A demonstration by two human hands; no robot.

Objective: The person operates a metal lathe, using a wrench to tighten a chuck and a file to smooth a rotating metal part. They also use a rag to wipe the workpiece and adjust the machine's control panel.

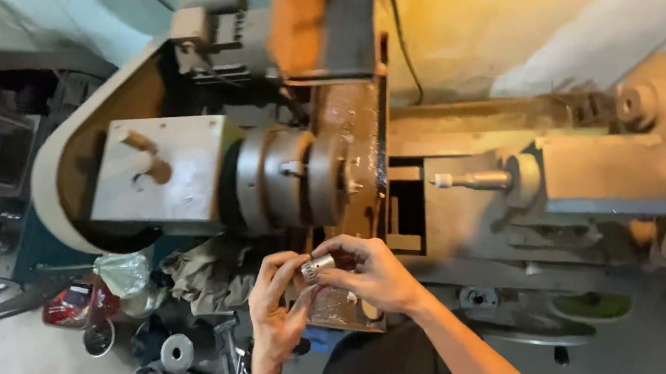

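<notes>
Left hand (280,300): fingers curled, thumb and forefinger tips pinching the small metal cylinder (317,266) from its 8 o'clock side. Cylinder sits between both hands, at 6 o'clock below the lathe chuck (292,181). Right hand (373,273): fingertips grasping the cylinder's 3 o'clock end. Tailstock (601,177) at the chuck's 3 o'clock.

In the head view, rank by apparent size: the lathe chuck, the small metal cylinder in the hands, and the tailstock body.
1. tailstock body
2. lathe chuck, close to it in size, so this order is unsure
3. small metal cylinder, held by both hands nearer the camera, yet plainly smallest
</notes>
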